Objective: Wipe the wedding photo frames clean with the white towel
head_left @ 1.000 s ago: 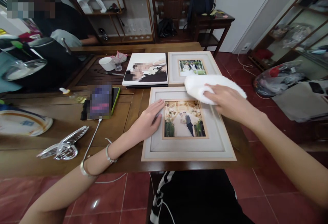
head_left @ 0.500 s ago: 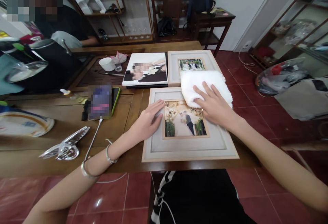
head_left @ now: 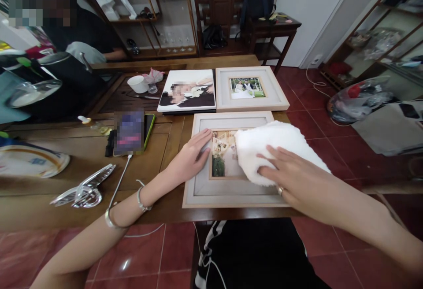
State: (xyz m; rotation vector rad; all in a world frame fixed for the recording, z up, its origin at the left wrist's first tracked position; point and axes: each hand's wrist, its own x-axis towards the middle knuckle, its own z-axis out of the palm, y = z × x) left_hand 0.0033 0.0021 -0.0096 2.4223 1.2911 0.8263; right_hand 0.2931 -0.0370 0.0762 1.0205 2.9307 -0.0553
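Observation:
A picture frame with a pale wooden edge lies face up at the table's front edge. My left hand rests flat on its left side, fingers stretched out, beside the inset photo. A fluffy white cloth covers the right part of that photo and of the frame. My right hand grips and presses the cloth from above, thumb tucked against it. Behind it lies a second picture frame, its photo uncovered. Left of that is a photo album with a white-topped cover.
On the wooden table to the left are a phone on a cable, a dropper bottle, a shiny silver object and a white cup. A person in dark clothing is across the table.
My right hand has brought the white cloth nearer to me, off the rear frame and over the front frame's photo. My left hand has stayed in place.

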